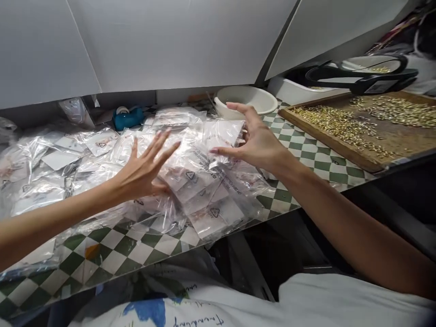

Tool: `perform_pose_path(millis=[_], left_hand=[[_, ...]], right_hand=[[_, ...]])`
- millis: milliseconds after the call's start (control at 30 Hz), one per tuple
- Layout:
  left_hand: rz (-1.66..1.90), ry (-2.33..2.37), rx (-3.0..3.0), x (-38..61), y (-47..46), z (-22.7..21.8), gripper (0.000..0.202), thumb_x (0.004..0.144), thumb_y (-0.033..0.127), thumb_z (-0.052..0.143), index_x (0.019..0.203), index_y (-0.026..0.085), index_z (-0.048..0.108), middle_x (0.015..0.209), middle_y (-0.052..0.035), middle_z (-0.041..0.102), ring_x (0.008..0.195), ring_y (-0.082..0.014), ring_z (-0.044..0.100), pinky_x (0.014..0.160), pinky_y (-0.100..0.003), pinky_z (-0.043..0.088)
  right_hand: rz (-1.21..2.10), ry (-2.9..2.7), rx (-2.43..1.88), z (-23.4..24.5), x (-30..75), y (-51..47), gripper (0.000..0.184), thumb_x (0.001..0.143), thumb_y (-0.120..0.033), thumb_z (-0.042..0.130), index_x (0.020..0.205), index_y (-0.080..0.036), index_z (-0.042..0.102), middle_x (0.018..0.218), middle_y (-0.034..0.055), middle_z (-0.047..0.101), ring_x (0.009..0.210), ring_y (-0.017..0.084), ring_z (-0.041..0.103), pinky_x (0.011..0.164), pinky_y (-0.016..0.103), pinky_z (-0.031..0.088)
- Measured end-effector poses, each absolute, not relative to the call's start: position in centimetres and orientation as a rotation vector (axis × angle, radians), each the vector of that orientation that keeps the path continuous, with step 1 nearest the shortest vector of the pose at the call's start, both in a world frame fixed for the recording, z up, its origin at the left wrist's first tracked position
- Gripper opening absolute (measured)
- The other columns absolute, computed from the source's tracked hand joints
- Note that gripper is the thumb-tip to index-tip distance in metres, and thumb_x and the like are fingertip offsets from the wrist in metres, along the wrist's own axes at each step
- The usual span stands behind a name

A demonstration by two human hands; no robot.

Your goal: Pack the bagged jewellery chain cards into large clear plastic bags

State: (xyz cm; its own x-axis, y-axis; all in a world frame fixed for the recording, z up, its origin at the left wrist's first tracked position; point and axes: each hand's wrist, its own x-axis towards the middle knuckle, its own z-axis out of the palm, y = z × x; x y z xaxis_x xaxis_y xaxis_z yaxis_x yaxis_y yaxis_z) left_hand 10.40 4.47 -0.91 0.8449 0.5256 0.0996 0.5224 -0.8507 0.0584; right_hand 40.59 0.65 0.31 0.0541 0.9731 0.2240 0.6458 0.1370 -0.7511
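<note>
A heap of clear plastic zip bags (190, 181) covers the left and middle of the green-and-white checkered tabletop (299, 154). Many bags hold white printed cards. My left hand (143, 170) is spread open with its fingers apart, just over or touching the heap. My right hand (255, 141) is also open, thumb and fingers wide on either side of the top corner of a bag (221, 134). Neither hand visibly grips anything.
A wooden tray (361, 129) of small gold metal pieces lies at the right, beyond my right hand. A white bowl (245, 100), a teal tape dispenser (127, 118) and a black-handled container (361, 77) stand at the back. A white panel overhangs the table.
</note>
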Motion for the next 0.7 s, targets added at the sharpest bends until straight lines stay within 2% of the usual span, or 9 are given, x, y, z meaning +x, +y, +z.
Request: perform_pose_path(millis=[67,133,200,300,333,400,500,600,700], left_hand=[[0.081,0.439,3.144,11.2,4.8,-0.5,0.109,0.093,0.044,0.078,0.171,0.029,0.004,0.178,-0.0159,0.005,0.165,-0.0411,0.007,0.125,-0.081,0.001],[-0.084,0.205,3.226,12.0,5.3,-0.5,0.096,0.098,0.033,0.072,0.171,0.033,0.010,0.178,-0.0099,0.013,0.166,-0.0351,0.011,0.129,-0.076,0.009],[-0.175,0.183,3.290,12.4,5.9,-0.8,0.090,0.100,0.019,0.066,0.171,0.032,0.012,0.178,-0.0088,0.015,0.166,-0.0327,0.013,0.130,-0.071,0.020],[-0.146,0.229,3.389,12.3,7.3,-1.0,0.093,0.096,-0.004,0.055,0.171,0.030,0.011,0.178,-0.0128,0.015,0.164,-0.0338,0.019,0.128,-0.063,0.034],[-0.115,0.247,3.412,12.1,7.9,-0.9,0.096,0.093,-0.010,0.050,0.171,0.030,0.011,0.177,-0.0139,0.016,0.163,-0.0340,0.022,0.127,-0.061,0.038],[-0.055,0.288,3.429,11.6,9.3,-0.5,0.097,0.091,-0.016,0.041,0.171,0.032,0.011,0.176,-0.0154,0.021,0.161,-0.0343,0.030,0.122,-0.059,0.045],[0.046,0.379,3.418,11.5,11.5,0.4,0.086,0.097,-0.011,0.033,0.169,0.032,0.019,0.171,-0.0173,0.036,0.153,-0.0336,0.046,0.112,-0.055,0.055],[0.119,0.593,3.391,12.4,13.1,0.9,0.071,0.102,0.000,0.033,0.167,0.029,0.029,0.157,-0.0204,0.054,0.129,-0.0314,0.067,0.093,-0.045,0.063],[0.078,0.818,3.323,13.5,13.6,1.2,0.069,0.101,0.002,0.034,0.165,0.026,0.036,0.143,-0.0218,0.064,0.107,-0.0289,0.074,0.075,-0.036,0.061]], right_hand=[[0.651,-1.587,-1.577,0.3,40.8,0.7,0.109,0.070,-0.063,0.090,0.158,-0.021,0.042,0.168,0.0191,0.037,0.152,0.039,0.042,0.126,0.054,0.039],[0.759,-1.513,-1.583,0.4,41.8,0.2,0.094,0.081,-0.063,0.081,0.158,-0.024,0.043,0.168,0.0193,0.037,0.152,0.037,0.043,0.121,0.053,0.045],[0.677,-1.484,-1.632,0.6,43.3,-0.9,0.071,0.089,-0.057,0.072,0.149,-0.024,0.053,0.155,0.0200,0.053,0.140,0.033,0.057,0.110,0.051,0.054],[0.359,-1.475,-1.855,0.6,45.5,-3.6,0.034,0.088,-0.049,0.071,0.108,-0.021,0.073,0.108,0.0151,0.075,0.099,0.029,0.073,0.086,0.045,0.060],[0.366,-1.477,-1.945,0.5,46.0,-4.5,0.031,0.086,-0.050,0.072,0.097,-0.022,0.074,0.095,0.0131,0.076,0.088,0.027,0.073,0.078,0.044,0.059],[0.568,-1.520,-2.075,-0.2,46.6,-6.0,0.036,0.082,-0.058,0.072,0.087,-0.023,0.073,0.082,0.0105,0.075,0.075,0.026,0.072,0.068,0.041,0.056],[0.813,-1.577,-2.053,-1.8,46.5,-7.0,0.040,0.076,-0.062,0.074,0.085,-0.023,0.071,0.082,0.0098,0.075,0.073,0.026,0.071,0.067,0.040,0.054],[0.864,-1.447,-1.924,-2.8,45.8,-6.7,0.036,0.071,-0.053,0.079,0.085,-0.021,0.068,0.086,0.0109,0.076,0.080,0.028,0.073,0.071,0.039,0.056],[0.782,-1.392,-1.944,-2.7,45.0,-6.4,0.023,0.076,-0.038,0.080,0.084,-0.020,0.068,0.081,0.0083,0.075,0.077,0.026,0.073,0.069,0.036,0.056]])
